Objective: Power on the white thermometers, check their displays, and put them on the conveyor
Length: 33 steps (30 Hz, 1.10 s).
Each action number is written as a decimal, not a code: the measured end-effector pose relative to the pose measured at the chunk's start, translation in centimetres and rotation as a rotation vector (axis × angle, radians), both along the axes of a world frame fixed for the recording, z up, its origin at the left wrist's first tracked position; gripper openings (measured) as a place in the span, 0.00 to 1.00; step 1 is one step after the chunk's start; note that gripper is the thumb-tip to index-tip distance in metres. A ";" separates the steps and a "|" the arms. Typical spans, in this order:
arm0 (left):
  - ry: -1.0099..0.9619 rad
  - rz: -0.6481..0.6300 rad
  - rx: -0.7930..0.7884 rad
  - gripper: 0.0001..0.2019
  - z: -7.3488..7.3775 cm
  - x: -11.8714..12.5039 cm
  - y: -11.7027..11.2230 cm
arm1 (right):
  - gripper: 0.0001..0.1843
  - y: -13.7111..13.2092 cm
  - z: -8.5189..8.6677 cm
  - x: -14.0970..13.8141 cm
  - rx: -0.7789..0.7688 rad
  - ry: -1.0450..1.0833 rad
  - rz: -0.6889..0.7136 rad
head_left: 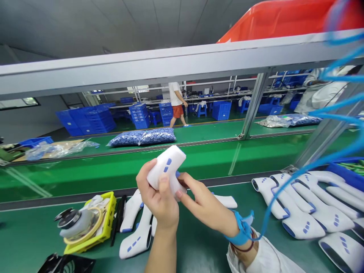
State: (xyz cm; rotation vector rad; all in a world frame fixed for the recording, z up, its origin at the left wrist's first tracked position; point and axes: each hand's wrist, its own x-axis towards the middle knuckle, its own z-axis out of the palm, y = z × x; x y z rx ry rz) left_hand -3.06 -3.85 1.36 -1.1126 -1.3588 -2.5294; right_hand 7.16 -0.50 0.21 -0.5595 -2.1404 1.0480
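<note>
Both of my hands hold up one white plastic housing (166, 165) with small blue buttons, above the green bench. My left hand (159, 199) wraps its lower end, thumb pressed on the front. My right hand (203, 206) pinches the same piece from the right with its fingertips; a blue wrist strap (241, 231) with a coiled cord sits on that wrist. Under my hands lie three similar white housings (136, 227) on the bench.
A yellow tray (106, 225) with a round tool stands at the left. Several white housings (301, 206) lie in a row at the right. Behind runs a green conveyor (113, 167) with bags of blue parts (143, 137). A person walks far back.
</note>
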 end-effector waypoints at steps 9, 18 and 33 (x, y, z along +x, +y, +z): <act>-0.027 -0.042 -0.027 0.11 -0.1 0.2 0.0 | 0.09 -0.3 0.4 0.1 0.048 -0.022 -0.025; 0.056 -0.019 0.090 0.12 -1.3 -0.9 1.1 | 0.07 -0.4 0.3 0.1 0.040 -0.101 -0.052; -0.107 -0.356 -0.143 0.36 -1.2 0.0 1.4 | 0.19 2.4 -1.8 -0.8 -0.410 0.230 0.091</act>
